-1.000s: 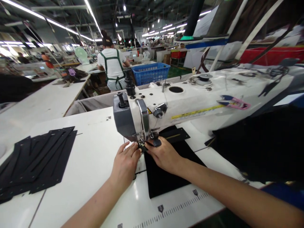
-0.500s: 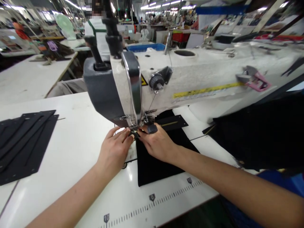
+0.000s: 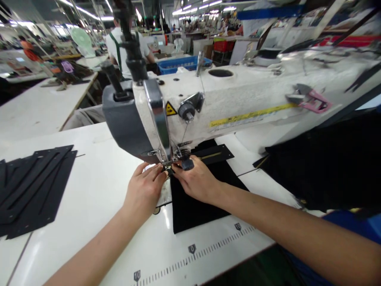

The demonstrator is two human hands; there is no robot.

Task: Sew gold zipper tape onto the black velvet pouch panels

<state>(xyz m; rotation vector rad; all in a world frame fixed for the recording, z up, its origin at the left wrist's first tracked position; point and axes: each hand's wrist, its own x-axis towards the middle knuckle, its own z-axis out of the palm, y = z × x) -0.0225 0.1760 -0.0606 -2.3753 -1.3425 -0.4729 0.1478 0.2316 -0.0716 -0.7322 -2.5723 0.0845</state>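
My left hand point(image 3: 145, 190) lies on the white table point(image 3: 98, 198) with its fingers stretched out, the tips reaching the presser foot point(image 3: 169, 169) of a white sewing machine point(image 3: 238, 99). My right hand point(image 3: 198, 182) rests on a black fabric piece point(image 3: 193, 214), and its fingers press together on the piece's edge right at the foot. The fabric runs from under the machine head back toward me. The needle itself is hidden by my fingers and the machine head.
A stack of black cut pieces point(image 3: 29, 186) lies at the left. A heap of black cloth point(image 3: 327, 167) fills the right side. Pink thread snips point(image 3: 312, 101) sit on the machine arm. A ruler scale point(image 3: 192, 250) runs along the table's front edge. A person point(image 3: 125, 43) works behind, near a blue basket point(image 3: 181, 64).
My head has dropped and come closer to the machine over the second. Both hands have stayed at the presser foot on the black fabric, shifting only slightly.
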